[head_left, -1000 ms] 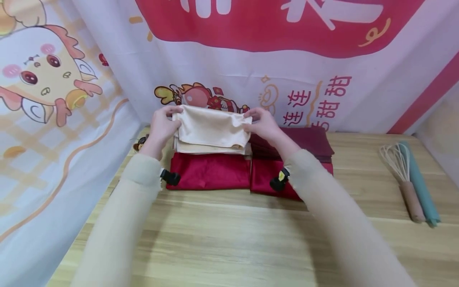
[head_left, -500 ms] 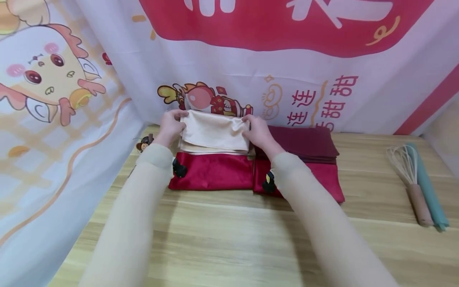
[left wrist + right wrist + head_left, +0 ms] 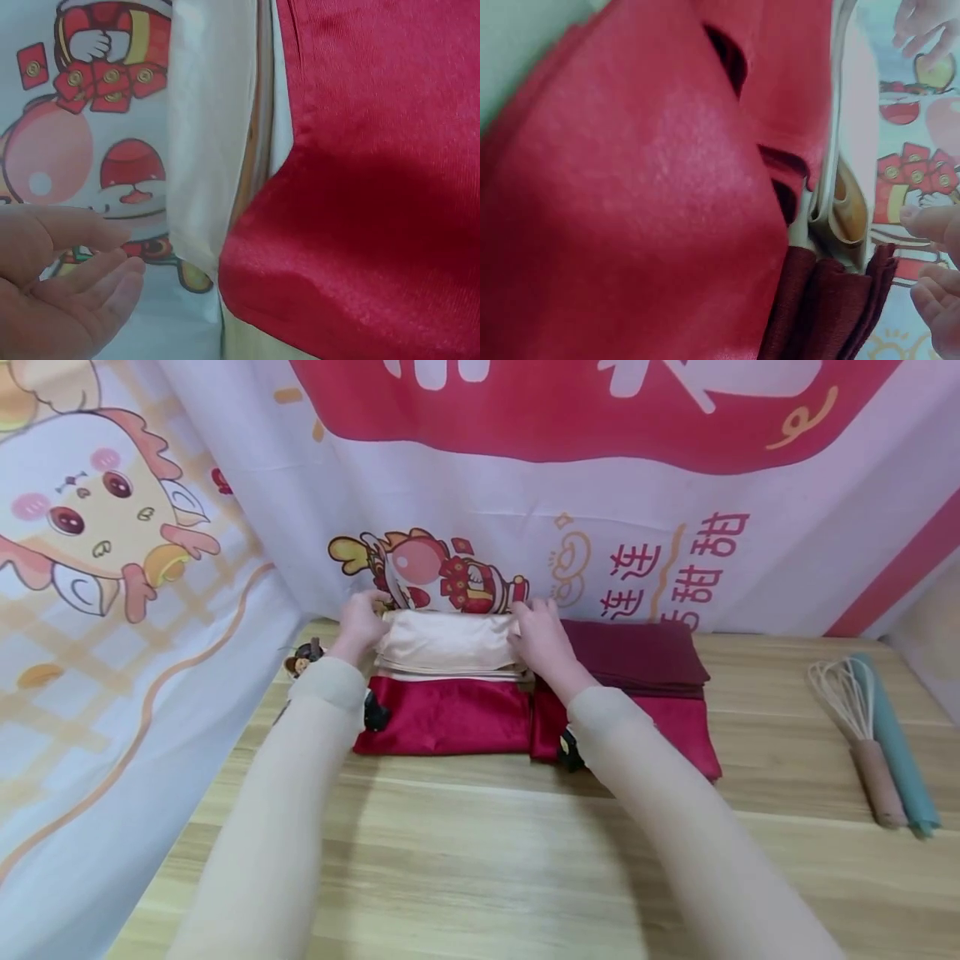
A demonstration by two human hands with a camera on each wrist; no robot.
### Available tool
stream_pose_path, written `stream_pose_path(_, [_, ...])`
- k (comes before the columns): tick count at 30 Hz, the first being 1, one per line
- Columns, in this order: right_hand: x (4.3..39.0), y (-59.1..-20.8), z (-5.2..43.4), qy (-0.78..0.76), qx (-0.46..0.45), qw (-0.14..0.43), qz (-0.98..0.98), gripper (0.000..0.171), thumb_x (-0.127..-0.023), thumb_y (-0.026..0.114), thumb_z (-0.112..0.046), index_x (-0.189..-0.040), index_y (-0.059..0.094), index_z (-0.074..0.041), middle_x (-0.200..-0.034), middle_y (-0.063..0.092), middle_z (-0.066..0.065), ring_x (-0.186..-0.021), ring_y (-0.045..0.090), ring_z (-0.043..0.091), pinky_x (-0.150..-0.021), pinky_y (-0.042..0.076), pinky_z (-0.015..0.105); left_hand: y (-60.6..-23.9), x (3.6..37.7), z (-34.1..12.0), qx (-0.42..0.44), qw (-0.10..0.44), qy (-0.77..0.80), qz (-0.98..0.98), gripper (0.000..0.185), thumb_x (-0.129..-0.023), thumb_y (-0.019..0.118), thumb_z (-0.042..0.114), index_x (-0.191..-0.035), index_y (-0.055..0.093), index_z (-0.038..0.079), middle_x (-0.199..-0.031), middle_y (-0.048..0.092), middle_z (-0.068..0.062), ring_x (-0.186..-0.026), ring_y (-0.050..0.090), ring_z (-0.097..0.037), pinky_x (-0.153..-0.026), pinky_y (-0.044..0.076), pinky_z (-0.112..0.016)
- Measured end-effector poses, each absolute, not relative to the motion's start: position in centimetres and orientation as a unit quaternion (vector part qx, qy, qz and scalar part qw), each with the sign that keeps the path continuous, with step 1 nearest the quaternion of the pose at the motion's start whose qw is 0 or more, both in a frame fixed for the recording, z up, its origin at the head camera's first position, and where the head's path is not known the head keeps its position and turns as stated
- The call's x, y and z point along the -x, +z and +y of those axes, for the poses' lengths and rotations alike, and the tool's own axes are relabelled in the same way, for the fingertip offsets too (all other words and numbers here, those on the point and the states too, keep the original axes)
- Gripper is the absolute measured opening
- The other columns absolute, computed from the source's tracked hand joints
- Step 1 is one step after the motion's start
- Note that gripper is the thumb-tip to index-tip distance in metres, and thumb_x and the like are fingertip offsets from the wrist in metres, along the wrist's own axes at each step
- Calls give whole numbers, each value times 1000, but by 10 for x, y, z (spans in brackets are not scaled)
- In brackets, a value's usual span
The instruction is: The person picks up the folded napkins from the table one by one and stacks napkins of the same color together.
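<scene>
A folded cream cloth (image 3: 450,642) lies on a stack of light folded cloths against the back curtain. By its left end is my left hand (image 3: 363,625); the left wrist view shows its fingers (image 3: 112,289) loosely bent, with a gap to the cream cloth. At the other end is my right hand (image 3: 542,637). Its thumb and fingers (image 3: 930,300) are parted and hold nothing in the right wrist view. In front of the stack lies a folded shiny red cloth (image 3: 442,714). Right of it are folded maroon cloths (image 3: 637,652) and a second red cloth (image 3: 678,731), partly behind my right forearm.
A whisk (image 3: 870,768) and a rolled teal item (image 3: 892,743) lie side by side on the right of the wooden table (image 3: 465,860). A small figurine (image 3: 303,660) is near the back left corner. A printed curtain (image 3: 480,485) closes off the back.
The cream cloth, earlier held raised by its two upper corners, has come down flat onto the stack. Both hands have let go of it.
</scene>
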State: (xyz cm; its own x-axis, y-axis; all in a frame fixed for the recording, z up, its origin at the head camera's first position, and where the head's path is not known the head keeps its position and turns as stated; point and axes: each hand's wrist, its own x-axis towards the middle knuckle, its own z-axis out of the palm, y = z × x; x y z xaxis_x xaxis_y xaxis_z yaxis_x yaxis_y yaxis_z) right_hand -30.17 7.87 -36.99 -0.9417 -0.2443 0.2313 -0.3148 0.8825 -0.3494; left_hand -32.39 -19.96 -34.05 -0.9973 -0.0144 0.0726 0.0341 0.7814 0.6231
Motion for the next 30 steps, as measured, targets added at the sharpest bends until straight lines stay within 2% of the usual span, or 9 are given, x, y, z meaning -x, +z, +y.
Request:
stream_pose_path(6, [285, -366, 82, 268, -161, 89, -946, 40, -87, 71, -16, -123, 59, -4, -120, 51, 16, -112, 44, 33, -92, 41, 42, -333, 315, -191, 35, 54, -362, -930, 53, -78, 54, -7, -130, 54, -1, -120, 57, -24, -103, 57, -36, -81, 46, -40])
stream_pose_path(8, [279, -366, 82, 286, -169, 89, -939, 39, -87, 72, -15, -122, 59, -5, -121, 51, 15, -113, 44, 33, -92, 41, 42, -330, 308, -187, 45, 57, -385, -920, 51, -80, 55, -6, -130, 55, 1, -119, 58, -21, -101, 58, -34, -79, 48, -39])
stream_pose_path(15, [254, -372, 81, 326, -225, 68, -916, 40, -90, 68, -22, -124, 57, -2, -117, 55, 15, -100, 56, 28, -84, 48, 37, -339, 270, -181, 79, 45, -482, -871, 47, -84, 61, -3, -131, 52, 0, -115, 59, -22, -99, 61, -35, -80, 51, -35])
stream_pose_path(19, [242, -378, 82, 326, -240, 38, -913, 41, -91, 66, -25, -124, 57, -1, -117, 56, 16, -105, 56, 29, -87, 47, 38, -352, 249, -182, 82, 47, -505, -858, 46, -84, 63, -3, -129, 53, -1, -113, 61, -22, -97, 62, -34, -76, 51, -26])
stream_pose_path(24, [230, -385, 86, 304, -239, 7, -922, 41, -91, 67, -24, -125, 57, -3, -118, 56, 15, -101, 54, 28, -88, 46, 40, -363, 227, -189, 80, 55, -506, -857, 45, -85, 65, -4, -128, 54, -1, -114, 61, -24, -97, 61, -34, -75, 48, -19])
stream_pose_path(30, [222, -393, 92, 271, -252, -8, -929, 43, -90, 68, -24, -127, 56, -6, -115, 55, 15, -103, 50, 28, -91, 42, 43, -373, 207, -204, 55, 50, -492, -868, 42, -86, 65, -2, -127, 56, -2, -119, 59, -26, -102, 60, -38, -76, 46, -20])
